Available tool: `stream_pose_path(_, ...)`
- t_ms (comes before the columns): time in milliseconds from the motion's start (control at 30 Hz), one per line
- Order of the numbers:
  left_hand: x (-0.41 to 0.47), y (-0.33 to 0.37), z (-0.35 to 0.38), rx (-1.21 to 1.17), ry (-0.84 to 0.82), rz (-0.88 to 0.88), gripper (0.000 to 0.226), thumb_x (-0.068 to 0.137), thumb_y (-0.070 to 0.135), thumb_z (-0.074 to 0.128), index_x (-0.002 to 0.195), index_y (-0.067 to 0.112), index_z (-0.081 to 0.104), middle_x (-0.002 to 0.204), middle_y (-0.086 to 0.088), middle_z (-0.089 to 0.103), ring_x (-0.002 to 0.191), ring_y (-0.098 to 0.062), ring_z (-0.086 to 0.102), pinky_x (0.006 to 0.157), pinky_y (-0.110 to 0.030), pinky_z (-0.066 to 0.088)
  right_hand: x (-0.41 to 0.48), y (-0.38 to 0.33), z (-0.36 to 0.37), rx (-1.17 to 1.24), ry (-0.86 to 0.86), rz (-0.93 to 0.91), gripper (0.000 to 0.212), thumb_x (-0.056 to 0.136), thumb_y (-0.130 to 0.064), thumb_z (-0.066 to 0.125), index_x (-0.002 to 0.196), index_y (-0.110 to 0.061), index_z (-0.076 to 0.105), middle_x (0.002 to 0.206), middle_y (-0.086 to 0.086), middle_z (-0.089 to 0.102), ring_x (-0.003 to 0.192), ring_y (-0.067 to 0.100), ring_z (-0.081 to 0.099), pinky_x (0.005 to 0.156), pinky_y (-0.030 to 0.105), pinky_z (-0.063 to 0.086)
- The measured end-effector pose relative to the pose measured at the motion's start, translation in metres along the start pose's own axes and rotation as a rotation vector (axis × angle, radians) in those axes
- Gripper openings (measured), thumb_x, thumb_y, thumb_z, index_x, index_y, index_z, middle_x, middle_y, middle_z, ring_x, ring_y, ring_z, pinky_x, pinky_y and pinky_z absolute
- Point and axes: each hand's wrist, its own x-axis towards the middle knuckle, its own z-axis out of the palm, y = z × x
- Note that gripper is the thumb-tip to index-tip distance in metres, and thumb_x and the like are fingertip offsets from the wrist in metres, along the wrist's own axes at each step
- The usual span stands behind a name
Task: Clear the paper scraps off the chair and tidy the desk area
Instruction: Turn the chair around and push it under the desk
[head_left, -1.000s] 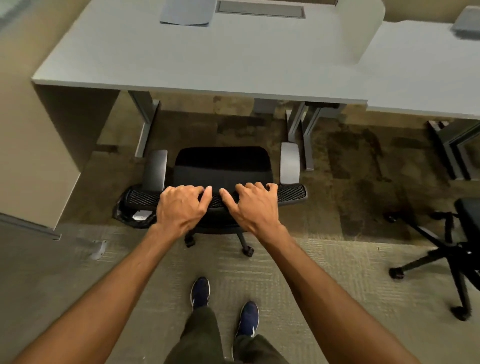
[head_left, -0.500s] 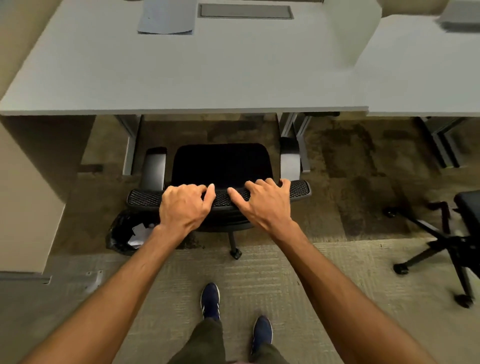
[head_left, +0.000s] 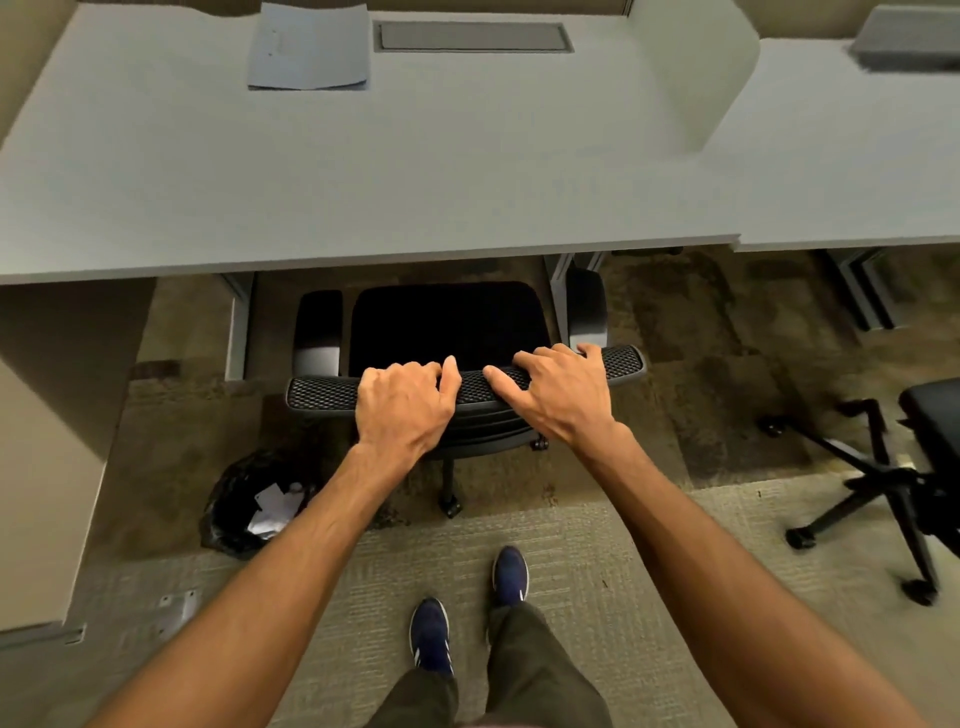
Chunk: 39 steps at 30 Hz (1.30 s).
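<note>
A black mesh office chair (head_left: 447, 322) stands at the grey desk (head_left: 363, 171), its seat partly under the desk's front edge. My left hand (head_left: 405, 405) and my right hand (head_left: 558, 392) both grip the top of the chair's backrest, side by side. The seat shows no paper scraps. A black-lined waste bin (head_left: 244, 514) on the floor to the left holds white paper scraps (head_left: 272, 506). A sheet of paper (head_left: 309, 49) lies at the back of the desk.
A second black chair (head_left: 909, 467) with a star base stands at the right. A neighbouring desk (head_left: 841, 156) adjoins on the right behind a low divider (head_left: 696, 67). A beige cabinet side (head_left: 47, 441) rises at the left. My feet are on the carpet below.
The chair has rolled forward toward the desk with both hands on its backrest; its seat now reaches under the desk edge. I have stepped closer, and the bin shows more fully.
</note>
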Motion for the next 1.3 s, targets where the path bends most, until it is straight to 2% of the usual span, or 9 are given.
stream_pose_path(133,0.02,0.006,0.004,-0.001,0.017,-0.001,0.061,0.106,0.046,0.027,0.058,0.022,0.056,0.05,0.005,0.05,0.05,-0.017,0.054,0.072,-0.038,0.05,0.021,0.011,-0.003,-0.016,-0.003,-0.015,0.076,0.097,-0.077,0.021,0.103,-0.024,0.076,0.092,-0.003,0.076,0.099,0.017,0.069,0.105,0.05,0.038)
stream_pose_path(367,0.055,0.024,0.011,0.001,0.026,-0.039,0.063,0.106,0.046,0.027,0.057,0.021,0.057,0.049,0.004,0.052,0.049,-0.018,0.056,0.071,-0.039,0.052,0.057,0.038,-0.009,-0.015,-0.03,-0.053,0.078,0.096,-0.076,0.019,0.104,-0.024,0.076,0.091,-0.003,0.075,0.099,0.017,0.069,0.109,0.05,0.037)
stream_pose_path(633,0.093,0.05,0.019,-0.005,0.038,-0.08,0.063,0.105,0.047,0.026,0.055,0.021,0.053,0.047,0.005,0.049,0.047,-0.015,0.053,0.074,-0.04,0.052,0.095,0.072,-0.014,-0.028,-0.034,-0.092,0.079,0.096,-0.077,0.017,0.107,-0.024,0.075,0.092,-0.002,0.075,0.1,0.018,0.069,0.107,0.049,0.039)
stream_pose_path(867,0.123,0.061,0.024,-0.002,0.046,-0.095,0.063,0.106,0.047,0.027,0.052,0.022,0.047,0.044,0.005,0.044,0.043,-0.014,0.05,0.074,-0.041,0.053,0.123,0.09,-0.016,-0.022,-0.011,-0.122,0.079,0.096,-0.077,0.016,0.1,-0.023,0.075,0.089,-0.001,0.076,0.097,0.019,0.069,0.103,0.048,0.04)
stream_pose_path(1133,0.162,0.053,0.027,-0.016,0.022,-0.107,0.065,0.105,0.05,0.023,0.054,0.02,0.049,0.045,0.003,0.048,0.043,-0.016,0.051,0.073,-0.04,0.053,0.162,0.095,-0.014,0.002,0.01,-0.131,0.075,0.096,-0.075,0.019,0.086,-0.022,0.07,0.082,0.0,0.073,0.091,0.021,0.068,0.098,0.049,0.041)
stream_pose_path(1300,0.188,0.043,0.027,-0.001,0.008,-0.105,0.066,0.105,0.048,0.025,0.052,0.016,0.047,0.045,0.001,0.045,0.042,-0.017,0.045,0.071,-0.038,0.049,0.186,0.09,-0.013,0.031,0.019,-0.119,0.075,0.096,-0.076,0.019,0.083,-0.021,0.07,0.085,0.001,0.075,0.092,0.022,0.069,0.096,0.049,0.042)
